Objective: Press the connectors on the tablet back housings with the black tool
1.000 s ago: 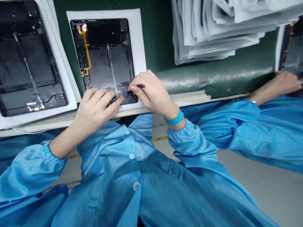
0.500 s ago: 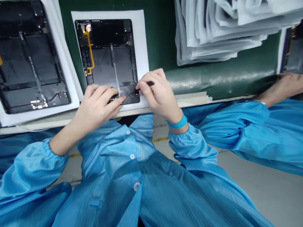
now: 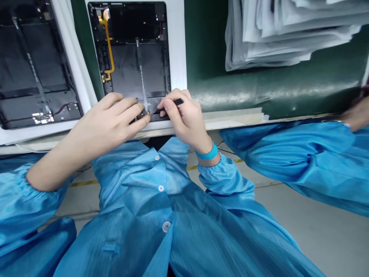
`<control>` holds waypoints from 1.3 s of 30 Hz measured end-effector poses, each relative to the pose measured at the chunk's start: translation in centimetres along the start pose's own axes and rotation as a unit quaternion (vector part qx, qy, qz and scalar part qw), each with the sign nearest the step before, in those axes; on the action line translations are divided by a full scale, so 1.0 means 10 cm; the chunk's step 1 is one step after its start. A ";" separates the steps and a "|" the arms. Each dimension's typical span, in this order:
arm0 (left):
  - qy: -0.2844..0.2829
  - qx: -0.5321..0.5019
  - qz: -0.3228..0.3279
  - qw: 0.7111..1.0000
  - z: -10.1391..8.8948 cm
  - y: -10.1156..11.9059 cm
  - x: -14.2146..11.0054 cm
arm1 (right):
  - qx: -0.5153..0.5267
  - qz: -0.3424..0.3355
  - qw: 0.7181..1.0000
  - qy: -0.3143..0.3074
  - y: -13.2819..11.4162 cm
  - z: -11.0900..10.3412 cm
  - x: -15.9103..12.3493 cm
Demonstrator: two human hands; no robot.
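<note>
An opened tablet housing (image 3: 155,57) lies in front of me, its black inside facing up. A yellow flex cable (image 3: 111,57) runs down its left side, and a grey ribbon cable (image 3: 141,69) down its middle. My left hand (image 3: 115,119) rests over the lower left, fingers slightly apart, fingertips on a small circuit board (image 3: 142,115). My right hand (image 3: 186,117) pinches slim black tweezers (image 3: 178,102) at the lower right corner. Their tip points left, close to the board and my left fingertip; whether it touches is too small to tell.
White foam sheet (image 3: 178,46) lies under the housing on a green mat (image 3: 207,46). Another opened housing (image 3: 43,73) is at left. White foam sleeves (image 3: 273,42) are piled at upper right. A co-worker's blue sleeve (image 3: 302,150) and hand (image 3: 359,113) are at right.
My right hand has brought the tweezers left, from the housing's lower right corner towards the small board. My left hand stays on the board. The view has shifted a little.
</note>
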State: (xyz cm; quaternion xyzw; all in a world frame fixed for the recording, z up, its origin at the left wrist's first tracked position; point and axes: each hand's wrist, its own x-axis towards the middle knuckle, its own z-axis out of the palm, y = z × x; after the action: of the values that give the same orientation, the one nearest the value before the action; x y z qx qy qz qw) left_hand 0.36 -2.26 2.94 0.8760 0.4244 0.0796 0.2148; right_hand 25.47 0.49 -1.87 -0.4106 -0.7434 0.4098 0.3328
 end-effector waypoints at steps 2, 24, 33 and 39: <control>-0.008 -0.016 0.000 1.000 -0.03 -0.02 0.02 | 0.000 0.002 1.000 -0.004 0.01 0.00 0.00; -0.025 0.018 0.036 0.999 -0.03 -0.20 0.05 | -0.021 -0.023 0.999 -0.011 0.06 0.01 0.00; -0.031 0.056 0.028 0.998 -0.09 -0.07 0.06 | -0.030 -0.070 0.997 0.016 0.13 0.05 -0.02; -0.029 0.074 0.034 0.996 -0.08 -0.09 0.06 | -0.033 -0.073 0.997 0.008 0.15 0.05 -0.02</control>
State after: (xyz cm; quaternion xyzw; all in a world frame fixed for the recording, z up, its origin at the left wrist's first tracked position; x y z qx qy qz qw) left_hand -0.13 -1.08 3.21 0.9055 0.3924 0.0297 0.1586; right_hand 25.63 0.63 -3.44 -0.3697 -0.7817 0.3564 0.3538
